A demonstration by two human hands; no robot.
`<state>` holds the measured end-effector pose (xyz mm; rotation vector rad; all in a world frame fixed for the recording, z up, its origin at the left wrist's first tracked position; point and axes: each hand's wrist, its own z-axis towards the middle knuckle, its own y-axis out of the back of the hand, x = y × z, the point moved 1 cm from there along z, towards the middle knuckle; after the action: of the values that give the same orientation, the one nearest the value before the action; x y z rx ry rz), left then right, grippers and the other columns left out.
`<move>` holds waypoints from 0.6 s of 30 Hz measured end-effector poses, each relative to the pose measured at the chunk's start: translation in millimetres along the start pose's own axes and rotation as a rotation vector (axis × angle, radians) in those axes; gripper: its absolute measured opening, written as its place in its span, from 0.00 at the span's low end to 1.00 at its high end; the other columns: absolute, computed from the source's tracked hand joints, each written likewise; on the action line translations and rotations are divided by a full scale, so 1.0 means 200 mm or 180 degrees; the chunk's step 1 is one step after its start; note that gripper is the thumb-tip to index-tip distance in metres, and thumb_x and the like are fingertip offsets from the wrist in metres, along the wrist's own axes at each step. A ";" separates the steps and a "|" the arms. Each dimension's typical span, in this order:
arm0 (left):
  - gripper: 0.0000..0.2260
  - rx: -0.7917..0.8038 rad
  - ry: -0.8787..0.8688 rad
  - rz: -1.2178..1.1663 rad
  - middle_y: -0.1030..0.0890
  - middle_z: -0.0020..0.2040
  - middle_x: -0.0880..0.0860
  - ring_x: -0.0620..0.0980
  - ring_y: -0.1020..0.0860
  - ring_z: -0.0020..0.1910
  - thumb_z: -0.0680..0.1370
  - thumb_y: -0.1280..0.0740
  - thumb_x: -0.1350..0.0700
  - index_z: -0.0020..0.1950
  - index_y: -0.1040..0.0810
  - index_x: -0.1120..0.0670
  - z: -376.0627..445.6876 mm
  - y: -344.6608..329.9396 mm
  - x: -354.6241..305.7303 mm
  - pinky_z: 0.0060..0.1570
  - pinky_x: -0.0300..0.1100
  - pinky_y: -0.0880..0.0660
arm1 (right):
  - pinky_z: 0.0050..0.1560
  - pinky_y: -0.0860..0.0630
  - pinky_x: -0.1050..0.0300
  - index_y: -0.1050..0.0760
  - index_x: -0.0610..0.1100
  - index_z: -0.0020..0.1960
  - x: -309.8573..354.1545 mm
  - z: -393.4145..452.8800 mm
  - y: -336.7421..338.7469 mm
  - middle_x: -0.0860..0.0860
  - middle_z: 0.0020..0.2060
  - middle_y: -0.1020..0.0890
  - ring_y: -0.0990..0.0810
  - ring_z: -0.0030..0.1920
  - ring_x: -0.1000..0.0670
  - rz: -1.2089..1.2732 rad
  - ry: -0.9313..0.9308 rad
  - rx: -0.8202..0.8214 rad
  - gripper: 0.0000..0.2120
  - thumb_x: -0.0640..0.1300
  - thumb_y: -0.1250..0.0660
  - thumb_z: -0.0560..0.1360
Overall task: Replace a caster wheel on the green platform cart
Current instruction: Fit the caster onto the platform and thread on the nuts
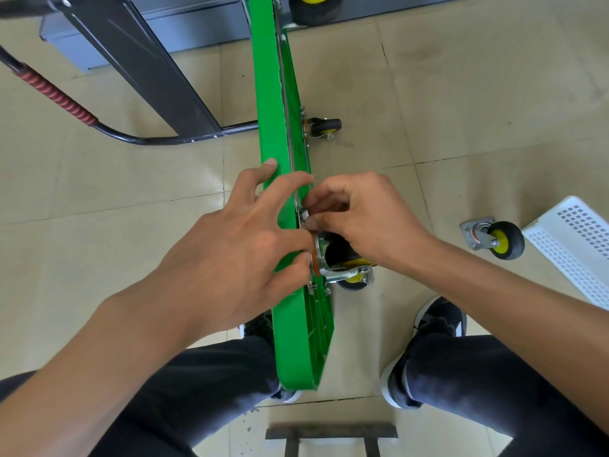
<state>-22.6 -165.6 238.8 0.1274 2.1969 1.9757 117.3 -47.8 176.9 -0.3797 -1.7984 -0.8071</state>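
While the green platform cart stands on its long edge on the tiled floor, running from between the person's knees away toward the top of the view, both hands work at its near end. Left hand lies across the cart's upper edge with fingers spread, fingertips reaching over to the underside beside the caster's mounting plate. Right hand is curled over the mounted caster wheel, its thumb and fingertips pinching at a small nut on the plate; whether the nut is seated cannot be told. A second caster sits fixed further along the underside, and a third shows at the far end. A loose caster wheel lies on the floor to the right, well apart from the cart, just beside a white perforated tray. The cart's black handle with red grip lies on the floor to the left.
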 end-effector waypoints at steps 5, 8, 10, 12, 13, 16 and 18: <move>0.18 -0.0034 -0.0009 0.0005 0.36 0.75 0.54 0.64 0.40 0.76 0.79 0.47 0.41 0.46 0.18 0.43 0.00 0.01 0.00 0.31 0.49 0.21 | 0.51 0.18 0.52 0.17 0.48 0.45 -0.01 0.00 0.00 0.53 0.39 0.14 0.15 0.42 0.55 0.0042 0.0051 -0.0031 0.09 0.37 0.22 0.69; 0.18 -0.0044 -0.0013 0.0022 0.35 0.75 0.54 0.64 0.40 0.76 0.79 0.47 0.41 0.47 0.18 0.43 0.00 0.00 0.00 0.32 0.49 0.20 | 0.50 0.18 0.56 0.17 0.48 0.44 -0.02 0.00 0.00 0.54 0.39 0.15 0.16 0.41 0.57 0.0036 0.0093 -0.0016 0.10 0.36 0.22 0.69; 0.18 -0.0052 -0.0011 0.0047 0.35 0.75 0.54 0.64 0.40 0.75 0.79 0.47 0.41 0.48 0.18 0.43 0.00 0.00 -0.01 0.31 0.49 0.21 | 0.48 0.19 0.58 0.17 0.46 0.44 -0.02 0.00 0.00 0.54 0.38 0.15 0.16 0.40 0.57 0.0036 0.0152 -0.0005 0.09 0.35 0.22 0.69; 0.18 -0.0072 -0.0030 0.0100 0.33 0.74 0.55 0.65 0.39 0.75 0.79 0.47 0.42 0.48 0.18 0.43 0.00 0.00 -0.01 0.30 0.48 0.21 | 0.47 0.19 0.58 0.17 0.44 0.45 -0.02 0.00 0.00 0.53 0.39 0.15 0.17 0.40 0.56 0.0019 0.0222 -0.0020 0.08 0.34 0.22 0.69; 0.17 -0.0087 -0.0043 0.0139 0.32 0.73 0.55 0.65 0.38 0.74 0.79 0.47 0.42 0.48 0.18 0.43 0.00 0.00 -0.01 0.30 0.48 0.22 | 0.47 0.19 0.57 0.17 0.44 0.45 -0.02 -0.01 0.00 0.52 0.39 0.15 0.17 0.40 0.55 0.0004 0.0257 -0.0034 0.08 0.34 0.22 0.69; 0.17 -0.0116 -0.0070 0.0222 0.31 0.72 0.56 0.65 0.35 0.73 0.79 0.46 0.42 0.48 0.18 0.42 0.00 0.01 -0.01 0.29 0.48 0.22 | 0.48 0.19 0.54 0.17 0.43 0.46 -0.03 -0.01 -0.01 0.52 0.40 0.15 0.17 0.41 0.54 0.0018 0.0287 -0.0062 0.08 0.34 0.23 0.69; 0.18 -0.0124 -0.0077 0.0238 0.30 0.72 0.56 0.66 0.35 0.73 0.79 0.47 0.42 0.48 0.17 0.43 0.00 0.01 -0.01 0.29 0.48 0.22 | 0.49 0.18 0.53 0.17 0.44 0.46 -0.03 -0.01 -0.01 0.52 0.40 0.15 0.16 0.42 0.54 0.0055 0.0231 -0.0051 0.08 0.35 0.23 0.70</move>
<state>-20.6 -166.6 240.2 0.2298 2.1675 2.0435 120.2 -49.4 171.2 -0.3714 -1.7200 -0.8137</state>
